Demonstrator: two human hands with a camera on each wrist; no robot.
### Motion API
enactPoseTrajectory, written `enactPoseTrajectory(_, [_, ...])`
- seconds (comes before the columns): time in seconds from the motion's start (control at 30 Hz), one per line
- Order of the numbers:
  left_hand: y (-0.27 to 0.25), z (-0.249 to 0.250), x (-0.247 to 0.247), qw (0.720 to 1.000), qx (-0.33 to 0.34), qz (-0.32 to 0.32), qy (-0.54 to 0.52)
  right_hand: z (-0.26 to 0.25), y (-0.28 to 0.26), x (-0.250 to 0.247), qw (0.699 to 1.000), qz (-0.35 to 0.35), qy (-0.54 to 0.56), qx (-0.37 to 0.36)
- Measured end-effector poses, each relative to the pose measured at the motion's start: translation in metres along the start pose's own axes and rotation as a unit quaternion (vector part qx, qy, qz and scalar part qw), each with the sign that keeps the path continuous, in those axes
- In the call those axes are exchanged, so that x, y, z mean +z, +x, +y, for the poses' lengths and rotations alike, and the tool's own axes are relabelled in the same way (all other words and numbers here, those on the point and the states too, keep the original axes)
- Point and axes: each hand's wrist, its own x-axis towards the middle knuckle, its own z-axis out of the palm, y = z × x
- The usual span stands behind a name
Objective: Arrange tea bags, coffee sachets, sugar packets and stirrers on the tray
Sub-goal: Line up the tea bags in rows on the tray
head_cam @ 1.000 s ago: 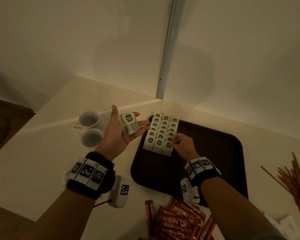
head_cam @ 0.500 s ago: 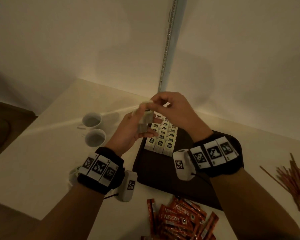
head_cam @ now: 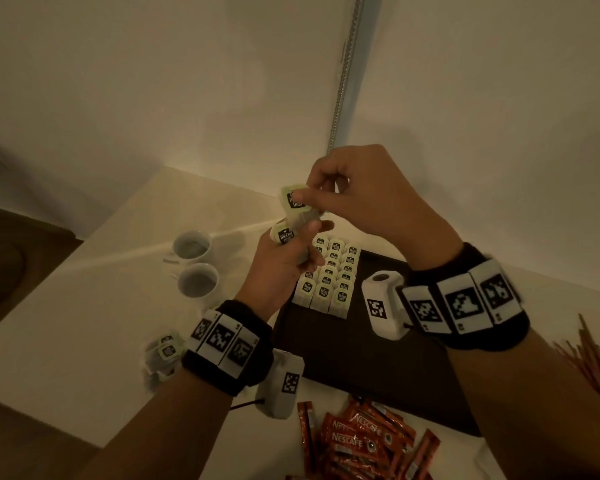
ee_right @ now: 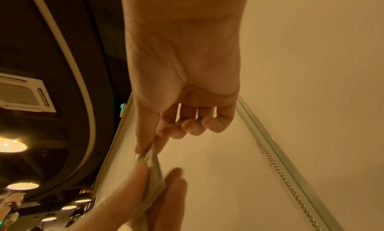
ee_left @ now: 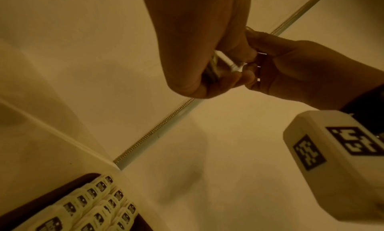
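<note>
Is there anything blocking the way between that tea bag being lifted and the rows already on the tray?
Nothing visible blocks it. The right hand pinches the top tea bag in the air above the tray. Only the left hand, holding more tea bags, hangs just over the rows; the tray beside them is bare.

Most of the dark brown plastic tray [head_cam: 378,368] is bare, so there's open room right of the three rows of white tea bags [head_cam: 328,278]. Two white ceramic cups [head_cam: 196,265] crowd the left side, red Nescafe coffee sachets [head_cam: 361,441] sit just past the near edge, and thin brown stirrers [head_cam: 593,362] lie well off right.
</note>
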Motion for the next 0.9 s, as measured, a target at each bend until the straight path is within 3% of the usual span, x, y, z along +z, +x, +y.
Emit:
enactPoseTrajectory(0.13, [-0.003, -0.003, 0.000, 1.000, 0.003, 0.000, -0.003, -0.001, 0.002, -0.005, 0.997, -0.019, -0.075, -0.009])
enactPoseTrajectory(0.27, [-0.005, -0.004, -0.001, 1.000, -0.010, -0.007, -0.027, -0.002, 0.004, -0.010, 0.997, -0.033, -0.072, 0.000])
enactPoseTrajectory(0.5, [-0.004, -0.001, -0.001, 1.000, 0.008, 0.009, -0.006, 0.006, 0.000, -0.010, 0.997, -0.071, 0.011, 0.037])
enactPoseTrajectory(0.67, [-0.003, 0.008, -0.005, 0.993, 0.053, 0.031, 0.097, 0.019, -0.007, -0.004, 0.992, -0.034, 0.102, 0.070])
enactPoseTrajectory(0.9, [0.001, 0.011, -0.014, 0.988, 0.065, 0.061, 0.123, 0.029, -0.012, 0.002, 0.978, -0.002, 0.184, 0.097])
